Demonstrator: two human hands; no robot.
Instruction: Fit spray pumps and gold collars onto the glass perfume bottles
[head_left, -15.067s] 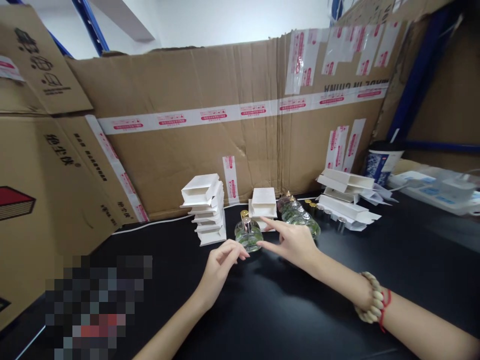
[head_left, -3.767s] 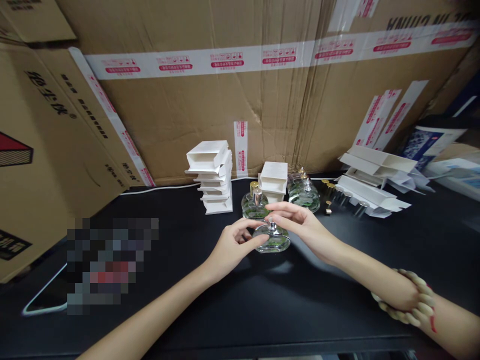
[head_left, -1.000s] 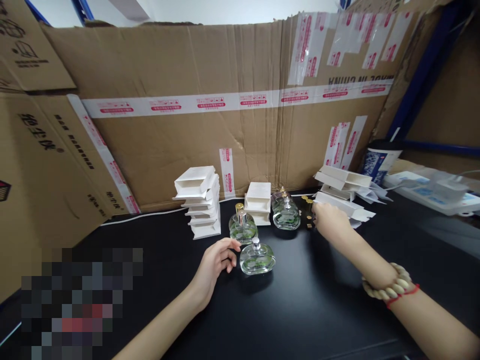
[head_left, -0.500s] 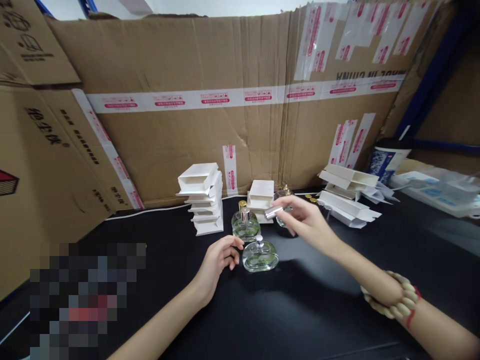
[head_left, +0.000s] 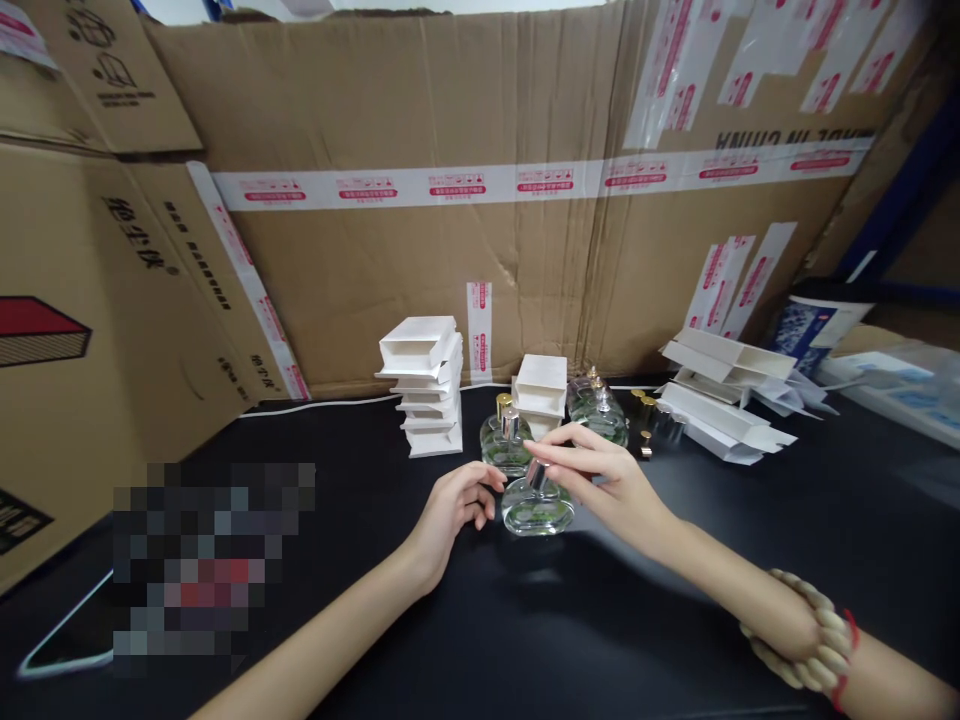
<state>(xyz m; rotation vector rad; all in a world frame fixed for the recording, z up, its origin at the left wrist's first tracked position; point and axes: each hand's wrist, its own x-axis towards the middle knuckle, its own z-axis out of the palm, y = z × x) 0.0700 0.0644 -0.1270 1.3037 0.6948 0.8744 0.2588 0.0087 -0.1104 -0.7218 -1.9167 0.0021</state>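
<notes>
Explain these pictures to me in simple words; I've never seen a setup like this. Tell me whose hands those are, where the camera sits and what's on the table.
There is no robot: these are one person's bare hands, and every picture comes from a single camera worn on that person's head, looking forward and down.

On the black table, the right hand holds a silver cap, tilted, between its fingers at the top of the front glass bottle. Whether it is seated, I can't tell. The left hand is half curled beside that bottle, holding nothing visible.

Behind are two capped bottles, more bottles, white carton stacks, loose caps and a heap of white boxes. A blurred patch at left hides something.
</notes>
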